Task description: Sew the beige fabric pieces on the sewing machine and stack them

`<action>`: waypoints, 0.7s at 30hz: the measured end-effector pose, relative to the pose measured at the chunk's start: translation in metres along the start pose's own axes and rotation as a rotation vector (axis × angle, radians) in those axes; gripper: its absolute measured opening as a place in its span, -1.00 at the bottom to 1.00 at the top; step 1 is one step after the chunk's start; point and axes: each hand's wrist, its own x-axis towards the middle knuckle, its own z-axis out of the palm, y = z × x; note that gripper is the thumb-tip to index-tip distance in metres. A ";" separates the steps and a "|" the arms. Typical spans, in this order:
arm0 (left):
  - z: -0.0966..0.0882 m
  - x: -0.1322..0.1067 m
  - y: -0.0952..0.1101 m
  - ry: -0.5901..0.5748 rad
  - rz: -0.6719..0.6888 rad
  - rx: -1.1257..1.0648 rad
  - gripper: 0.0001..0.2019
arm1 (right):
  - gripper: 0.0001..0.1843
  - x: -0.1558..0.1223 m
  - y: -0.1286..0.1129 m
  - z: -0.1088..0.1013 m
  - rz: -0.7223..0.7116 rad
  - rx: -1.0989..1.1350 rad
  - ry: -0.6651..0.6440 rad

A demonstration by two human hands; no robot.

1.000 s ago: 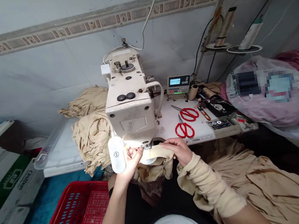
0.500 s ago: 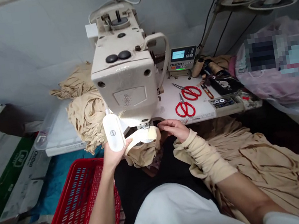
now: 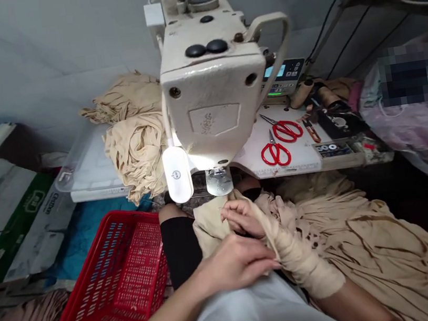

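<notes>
My right hand (image 3: 242, 219) curls its fingers over a fold of beige fabric (image 3: 211, 230) just below the sewing machine's presser foot (image 3: 219, 182). A long band of the same fabric sits bunched around my right forearm (image 3: 304, 264). My left hand (image 3: 232, 264) lies across that forearm, its fingertips pressed into the gathered cloth near the wrist. Both hands are in front of the machine, apart from the foot. The needle area is partly hidden behind the white clip-on lamp (image 3: 177, 175).
A red plastic basket (image 3: 112, 286) stands at my left. Beige cloth heaps on the machine table (image 3: 93, 182) and across my lap (image 3: 369, 245). Two pairs of red scissors (image 3: 276, 154) and a parts tray (image 3: 334, 149) lie on the table's right side.
Both hands have drawn back from the presser foot toward my lap, bringing the beige fabric with them. My left hand has crossed over to my right forearm. The view has tilted.
</notes>
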 end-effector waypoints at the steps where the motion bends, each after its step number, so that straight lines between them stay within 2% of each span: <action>1: 0.008 0.003 -0.001 -0.090 0.018 0.015 -0.70 | -0.57 -0.003 -0.003 -0.009 -0.006 0.032 0.075; 3: 0.018 0.009 -0.010 -0.167 0.031 0.007 -0.57 | -0.55 -0.013 -0.013 -0.045 -0.061 0.129 0.361; 5: 0.026 0.013 -0.024 -0.189 0.047 -0.031 -0.41 | -0.51 -0.029 -0.028 -0.096 -0.196 0.235 0.685; 8: 0.039 0.018 -0.052 -0.224 0.029 -0.050 -0.32 | -0.45 -0.062 -0.045 -0.174 -0.290 0.249 0.854; 11: 0.057 0.022 -0.083 -0.275 -0.015 0.028 -0.26 | -0.45 -0.094 -0.040 -0.228 -0.357 0.283 1.087; 12: 0.063 0.023 -0.093 -0.295 -0.033 0.065 -0.25 | -0.45 -0.101 -0.034 -0.238 -0.356 0.330 1.213; 14: 0.075 0.025 -0.111 -0.340 -0.081 0.137 -0.24 | -0.43 -0.112 -0.018 -0.250 -0.338 0.354 1.326; 17: 0.087 0.028 -0.127 -0.372 -0.144 0.209 -0.25 | -0.46 -0.116 0.003 -0.253 -0.307 0.322 1.372; 19: 0.090 0.030 -0.130 -0.273 -0.177 0.245 -0.32 | -0.46 -0.115 0.013 -0.253 -0.301 0.260 1.393; 21: 0.089 0.032 -0.130 -0.104 -0.213 0.266 -0.53 | -0.44 -0.113 0.018 -0.254 -0.301 0.152 1.390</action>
